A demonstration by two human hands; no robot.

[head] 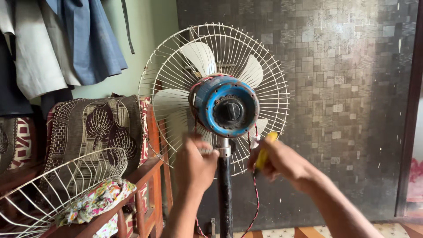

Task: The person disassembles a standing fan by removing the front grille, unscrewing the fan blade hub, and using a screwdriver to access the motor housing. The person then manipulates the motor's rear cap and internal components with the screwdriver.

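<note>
A pedestal fan stands in front of me, seen from behind. Its blue motor housing (225,105) is bare, with a black knob at its middle. Cream blades (200,57) sit inside a white wire guard (273,83). My left hand (194,165) is closed around the joint where the motor meets the black pole (225,198). My right hand (277,161) grips a yellow-handled tool (266,150), its tip pointing at the underside of the motor. A red and black twisted wire (255,198) hangs down beside the pole.
A loose white wire fan guard (57,185) lies on a wooden sofa at the left, over a flowered cloth (94,200). Patterned cushions (94,128) lean behind it. Clothes (66,39) hang on the green wall. A dark tiled wall (348,88) is behind the fan.
</note>
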